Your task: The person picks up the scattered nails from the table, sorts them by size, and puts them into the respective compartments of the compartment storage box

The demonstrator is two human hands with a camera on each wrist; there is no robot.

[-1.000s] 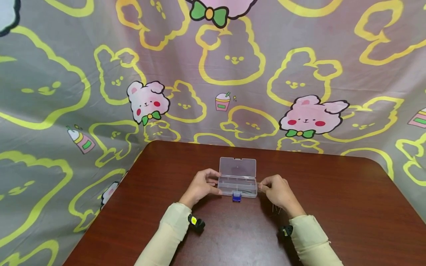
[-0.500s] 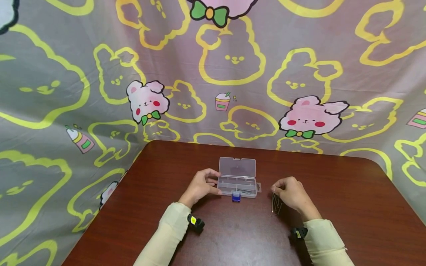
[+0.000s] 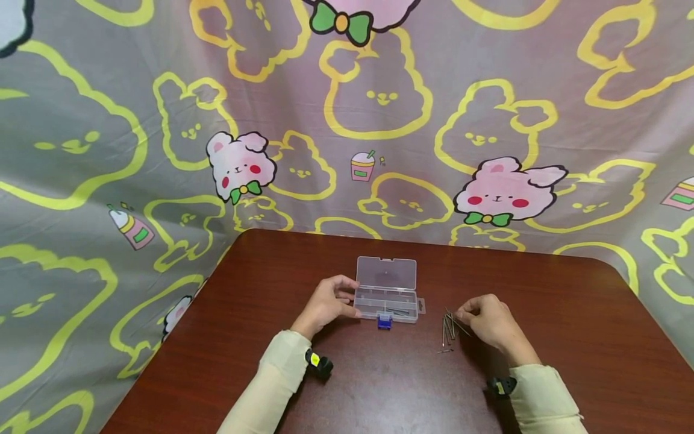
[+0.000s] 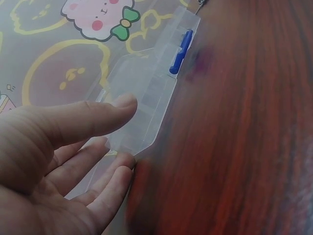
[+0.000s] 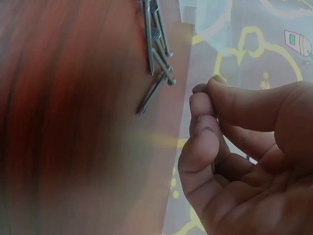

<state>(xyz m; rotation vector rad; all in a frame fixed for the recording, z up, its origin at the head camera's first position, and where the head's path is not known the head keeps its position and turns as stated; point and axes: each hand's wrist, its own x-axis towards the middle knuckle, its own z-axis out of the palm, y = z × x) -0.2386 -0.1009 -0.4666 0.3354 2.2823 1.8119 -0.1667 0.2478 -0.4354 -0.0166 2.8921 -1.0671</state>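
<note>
A clear plastic compartment box (image 3: 371, 307) with a blue latch (image 3: 384, 322) stands on the table, its lid (image 3: 387, 273) raised at the back. My left hand (image 3: 328, 304) holds its left end, thumb at the front corner and fingers towards the back; the left wrist view shows the thumb (image 4: 124, 105) over the box's end. A few thin nails lie in the front right compartment. Right of the box, several loose nails (image 3: 447, 328) lie in a small heap. Beside them my right hand (image 3: 488, 319) pinches a nail (image 3: 464, 329) between thumb and fingertips, mostly hidden in the right wrist view.
The dark reddish wooden table (image 3: 542, 301) spreads out on both sides of the box. A cartoon-print curtain (image 3: 303, 108) hangs behind and to the left of it. A small nail (image 3: 444, 350) lies at the near end of the heap.
My right hand has moved from the box's right end rightward to the loose nails, uncovering the box's hanging tab and the heap. The left hand and the box stay in place.
</note>
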